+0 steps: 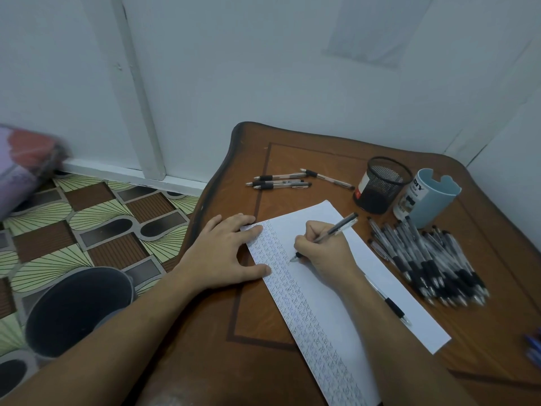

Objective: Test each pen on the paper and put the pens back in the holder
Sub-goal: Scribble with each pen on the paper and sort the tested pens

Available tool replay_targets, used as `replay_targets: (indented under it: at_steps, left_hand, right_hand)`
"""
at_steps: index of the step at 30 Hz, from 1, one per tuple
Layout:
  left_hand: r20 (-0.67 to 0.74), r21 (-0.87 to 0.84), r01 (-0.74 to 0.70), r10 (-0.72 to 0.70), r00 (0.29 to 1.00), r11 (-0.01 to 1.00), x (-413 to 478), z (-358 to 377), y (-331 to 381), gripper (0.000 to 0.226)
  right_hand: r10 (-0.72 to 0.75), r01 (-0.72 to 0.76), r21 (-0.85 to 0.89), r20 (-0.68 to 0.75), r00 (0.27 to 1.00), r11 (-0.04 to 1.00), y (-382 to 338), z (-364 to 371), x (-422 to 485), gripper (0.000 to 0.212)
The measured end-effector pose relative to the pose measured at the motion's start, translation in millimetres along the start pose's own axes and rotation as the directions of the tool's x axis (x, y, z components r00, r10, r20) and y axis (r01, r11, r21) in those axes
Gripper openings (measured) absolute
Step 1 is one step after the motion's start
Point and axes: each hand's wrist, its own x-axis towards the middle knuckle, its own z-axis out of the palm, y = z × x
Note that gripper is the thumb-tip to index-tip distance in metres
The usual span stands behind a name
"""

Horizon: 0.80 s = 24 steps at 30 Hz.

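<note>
Your right hand (323,247) pinches a pen (339,227) between thumb and fingers, with the tip down on the paper (319,215). Your left hand (228,250) lies spread, its straight fingers pressing the sheet's left edge. The wooden worktop (263,317) carries everything. The long white paper runs diagonally across it, and rows of small ink marks fill its left side. A dark bucket (79,312) stands on the patterned floor (117,206) to the left of the worktop. A large pile of pens (433,265) lies just right of the paper. Beyond the pile, a black mesh holder (380,186) stands just beside a pale blue holder (433,200). Four loose pens (281,181) lie near the far edge, left of the mesh holder. One single pen (392,306) rests on the paper beside your right forearm.
</note>
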Motion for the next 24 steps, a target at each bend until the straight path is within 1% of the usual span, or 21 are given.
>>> replay_targets:
  at_steps: [8, 12, 17, 19, 21, 22, 24]
  left_hand:
    - [0.013, 0.019, 0.006, -0.006, 1.0, 1.0, 1.3, 0.0, 0.2, 0.098]
    - [-0.008, 0.013, -0.01, 0.01, 1.0, 1.0, 1.5, 1.7, -1.7, 0.11]
    - [-0.006, 0.018, -0.009, 0.009, 1.0, 1.0, -0.3, 0.5, -0.2, 0.099]
    - [-0.023, 0.019, -0.017, 0.017, 1.0, 1.0, 0.0, 0.8, -1.5, 0.103]
    - [-0.029, 0.017, -0.024, 0.025, 0.999, 1.0, 0.6, 2.0, -2.5, 0.114]
    - [-0.028, 0.018, -0.027, 0.027, 0.999, 0.999, 1.0, 2.3, -2.8, 0.12]
    - [-0.033, 0.019, -0.028, 0.029, 0.999, 0.999, 1.3, 2.9, -3.5, 0.124]
  right_hand:
    - [-0.003, 0.002, 0.035, 0.039, 0.999, 0.999, 0.4, -1.3, 0.4, 0.048]
    - [-0.023, 0.023, 0.001, 0.012, 1.0, 1.0, -0.2, -2.1, 0.8, 0.049]
    - [0.002, -0.002, -0.009, 0.023, 1.0, 1.0, 1.7, -2.4, 1.1, 0.047]
    - [-0.017, 0.017, -0.048, -0.009, 1.0, 0.999, 0.4, -0.7, 0.9, 0.042]
    - [0.017, -0.016, 0.006, -0.07, 0.997, 1.0, -1.5, -1.7, 2.5, 0.039]
    - [0.043, -0.036, 0.068, -0.098, 0.994, 0.997, -2.9, -2.8, 3.2, 0.038]
    - [0.074, -0.05, 0.189, -0.125, 0.989, 0.981, -6.2, -5.2, 4.1, 0.04]
